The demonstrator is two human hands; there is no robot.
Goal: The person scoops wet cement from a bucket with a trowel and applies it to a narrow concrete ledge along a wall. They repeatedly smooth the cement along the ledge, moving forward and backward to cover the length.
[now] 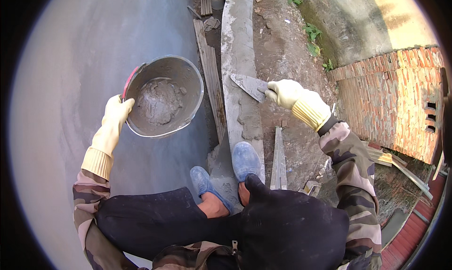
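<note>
My left hand (117, 109), in a pale yellow glove, is closed on the rim and red-gripped handle of a bucket (192, 88). Wet grey mortar (160, 100) lies in the bottom of this bucket, which tilts so that its inside shows. In my right hand (285, 94), gloved the same way, is a pointed trowel (248, 85). Its blade lies over the top of a narrow concrete ledge (240, 39), touching or just above it; I cannot tell which. A patch of rough, fresh mortar (251, 119) sits on the ledge between the blade and my feet.
My blue shoes (246, 159) stand on and beside the ledge. Long wooden strips (212, 77) lie along its left side, by a smooth grey surface (94, 44). To the right are dirt ground (278, 48), a metal bar (278, 161) and a brick wall (376, 100).
</note>
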